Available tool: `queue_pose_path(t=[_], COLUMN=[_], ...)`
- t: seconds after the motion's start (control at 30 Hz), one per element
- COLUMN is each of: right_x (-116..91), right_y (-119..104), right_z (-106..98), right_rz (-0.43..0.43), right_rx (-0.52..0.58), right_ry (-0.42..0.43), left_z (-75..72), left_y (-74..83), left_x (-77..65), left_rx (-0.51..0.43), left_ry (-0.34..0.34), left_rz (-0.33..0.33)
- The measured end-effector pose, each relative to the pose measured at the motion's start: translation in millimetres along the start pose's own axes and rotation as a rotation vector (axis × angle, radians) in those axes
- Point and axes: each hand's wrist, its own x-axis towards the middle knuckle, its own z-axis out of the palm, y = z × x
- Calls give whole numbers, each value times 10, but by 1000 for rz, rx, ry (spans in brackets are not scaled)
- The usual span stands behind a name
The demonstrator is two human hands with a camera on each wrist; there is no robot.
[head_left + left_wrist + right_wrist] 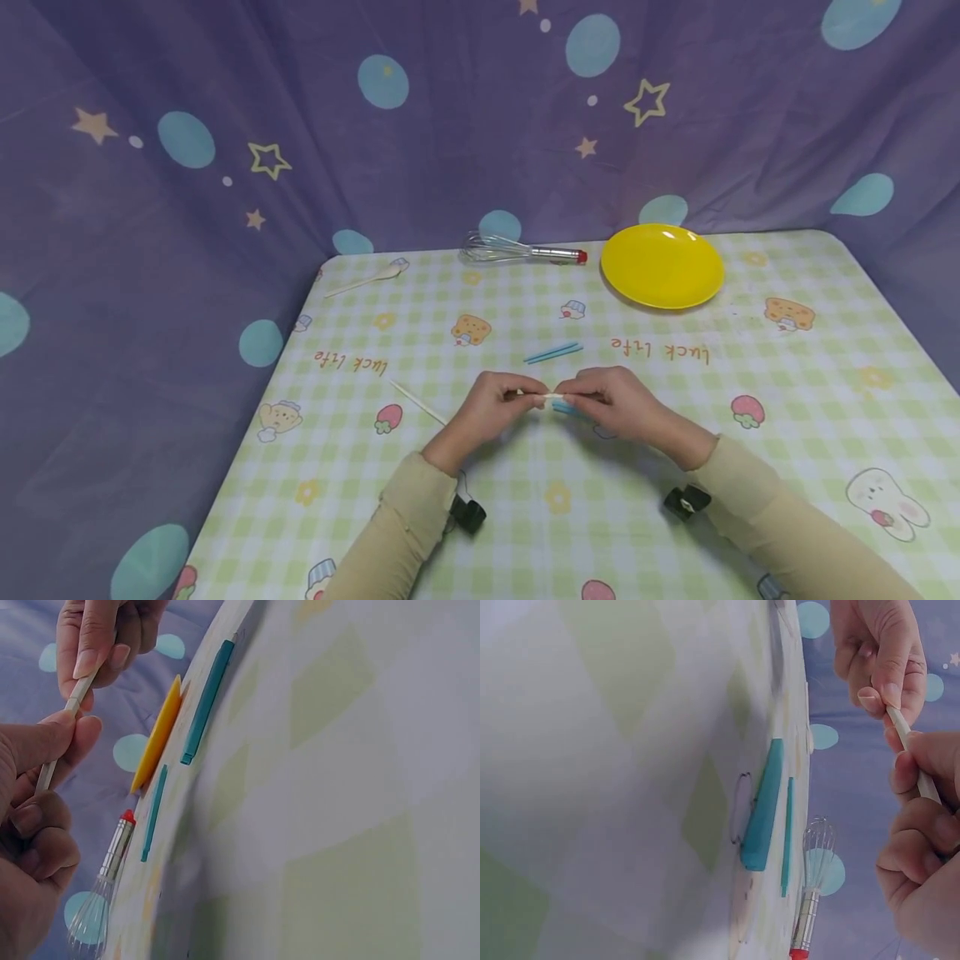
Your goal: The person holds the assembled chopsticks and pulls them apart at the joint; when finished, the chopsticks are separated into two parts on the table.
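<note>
- A pale stick [553,396] was held above the tabletop [637,533], clear of it, between the left and right edges and well in from the far edge.
- The stick was pinched between thumb and fingers by both the left hand [495,406] and the right hand [613,404], with a short stretch left bare.
- Its long axis was aligned from hand to hand, roughly along the far edge; neither hand was nearer.
- Two blue sticks [553,352] were set toward the far edge; another blue piece [566,408] was partly covered by the right hand.
</note>
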Motion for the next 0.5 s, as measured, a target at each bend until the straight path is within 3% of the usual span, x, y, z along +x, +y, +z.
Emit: queue_pose_path(t=[0.17,0.4,0.5], right_x=[-1,-12,-15], right_y=[-38,-16,-4], right_z=[-49,-70,-72], right_rz=[-21,-24,-22], right_rx=[-53,-72,-62], right_ry=[10,8,7], left_z=[9,-60,-46], left_y=[46,413,373], left_x=[21,-27,-24], left_rx=[-11,-9,-25], left_ry=[-5,-11,-2], left_rz=[1,4,4])
